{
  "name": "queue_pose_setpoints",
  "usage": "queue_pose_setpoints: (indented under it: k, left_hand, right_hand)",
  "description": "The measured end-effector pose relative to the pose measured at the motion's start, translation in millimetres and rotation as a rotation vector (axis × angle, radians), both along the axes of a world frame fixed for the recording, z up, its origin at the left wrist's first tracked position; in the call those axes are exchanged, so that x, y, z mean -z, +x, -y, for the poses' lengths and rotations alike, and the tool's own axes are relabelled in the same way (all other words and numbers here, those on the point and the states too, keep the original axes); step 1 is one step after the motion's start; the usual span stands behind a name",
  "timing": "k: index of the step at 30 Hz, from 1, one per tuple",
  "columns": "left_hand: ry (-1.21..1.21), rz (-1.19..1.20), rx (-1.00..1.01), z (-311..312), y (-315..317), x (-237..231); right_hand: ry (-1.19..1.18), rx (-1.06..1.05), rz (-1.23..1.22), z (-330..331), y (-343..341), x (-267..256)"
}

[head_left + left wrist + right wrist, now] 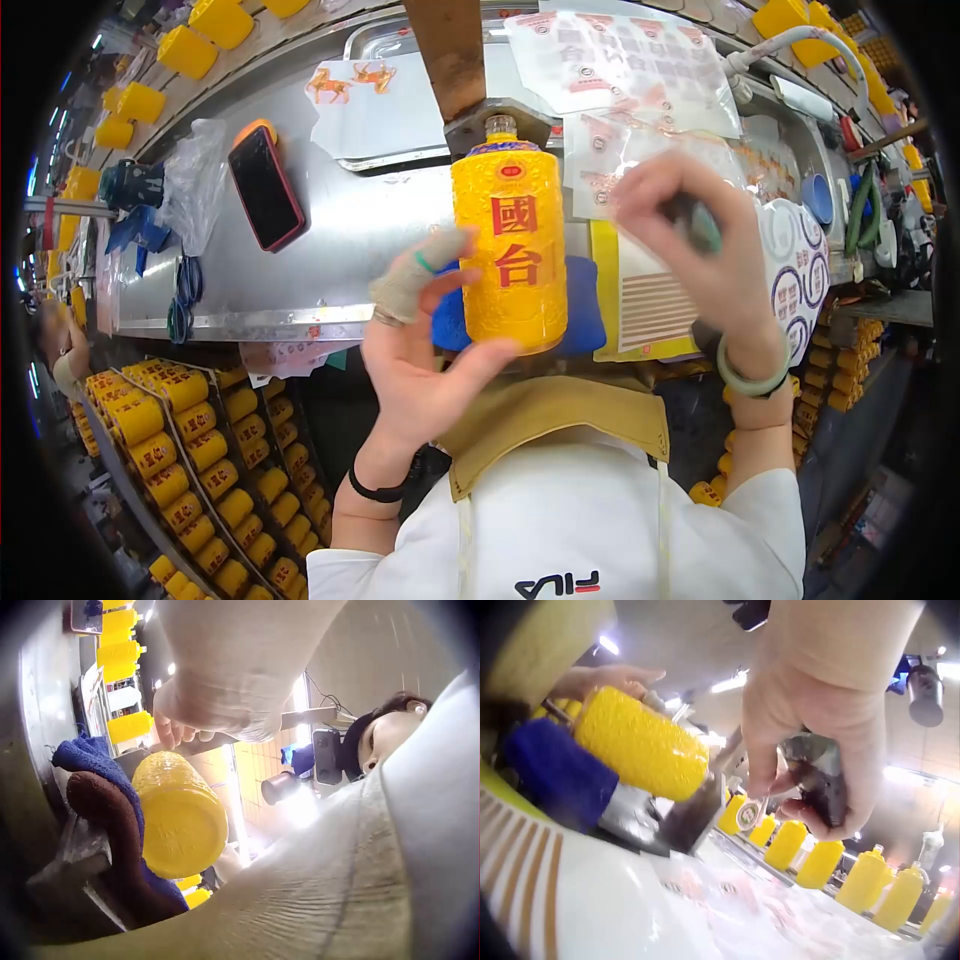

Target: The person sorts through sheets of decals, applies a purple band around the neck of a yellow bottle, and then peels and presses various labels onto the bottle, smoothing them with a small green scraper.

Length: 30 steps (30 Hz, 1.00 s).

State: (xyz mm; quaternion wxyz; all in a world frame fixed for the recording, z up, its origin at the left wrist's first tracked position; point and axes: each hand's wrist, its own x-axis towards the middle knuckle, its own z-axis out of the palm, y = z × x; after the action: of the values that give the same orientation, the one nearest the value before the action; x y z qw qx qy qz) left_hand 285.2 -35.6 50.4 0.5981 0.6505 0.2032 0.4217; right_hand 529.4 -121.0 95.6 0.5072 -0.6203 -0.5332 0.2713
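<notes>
A yellow bottle with red characters lies on its side, its glass neck pointing away from the person. A blue cloth is under it. My left hand is at the bottle's left side, fingertips at its wall, thumb stretched out near the base. A pale cover with a green band wraps one finger. To the bottle's right, raised over the sheets, my right hand pinches a small round label at its fingertips. Curled fingers also keep a dark, greenish object in that palm; I cannot tell its kind.
A wooden post with a metal bracket stands at the bottle's neck. Sticker sheets spread behind and right. A phone and scissors lie left. Racks of yellow bottles stand below left.
</notes>
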Motion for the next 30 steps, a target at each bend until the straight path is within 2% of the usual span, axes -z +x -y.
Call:
queue_pose_setpoints:
  k: [1,3,4,5,7,9,11,12,14,17,19,21,25,27,28,30]
  left_hand:
    - [0.015,0.009,0.076,5,2,-3]
    - [-0.060,0.064,0.104,14,7,-3]
    - [-0.134,0.122,0.133,17,7,-3]
    - [-0.135,0.119,0.132,17,4,-3]
    - [-0.306,0.207,0.209,13,-1,-2]
    - [-0.352,0.153,0.208,12,-6,-11]
    - [-0.499,0.079,0.180,12,-9,-18]
    - [-0.502,0.078,0.179,10,-12,-20]
    - [-0.448,-0.123,0.244,2,-18,-22]
    - [-0.424,-0.262,0.189,-1,-12,-31]
    - [-0.389,-0.294,0.121,0,-7,-24]
    - [0.057,-0.436,0.047,-2,-5,-15]
    - [0.077,-0.471,-0.035,3,-1,-3]
    - [0.254,-0.407,-0.144,5,-3,10]
    - [0.253,-0.408,-0.141,8,-2,13]
    - [-0.067,-0.185,0.029,15,0,16]
  right_hand:
    - [-0.004,-0.033,-0.204,5,-17,-2]
    - [-0.034,-0.154,-0.096,8,-39,-11]
    - [-0.040,-0.142,-0.201,7,-53,-11]
    - [-0.011,-0.150,-0.181,7,-59,-2]
    - [-0.089,-0.074,-0.326,9,-71,3]
    - [-0.078,-0.069,-0.346,14,-75,8]
    - [-0.070,-0.062,-0.365,20,-77,12]
    - [-0.083,-0.030,-0.298,23,-78,14]
    - [-0.096,0.003,-0.231,28,-82,17]
    - [-0.160,0.094,-0.162,33,-88,26]
    - [-0.076,0.159,0.052,35,-91,36]
    - [-0.082,0.201,0.061,37,-95,41]
    - [-0.106,0.275,0.006,40,-101,48]
    - [-0.101,0.272,0.006,40,-101,49]
    - [-0.094,0.269,0.006,40,-101,50]
    - [-0.092,0.249,0.000,42,-99,54]
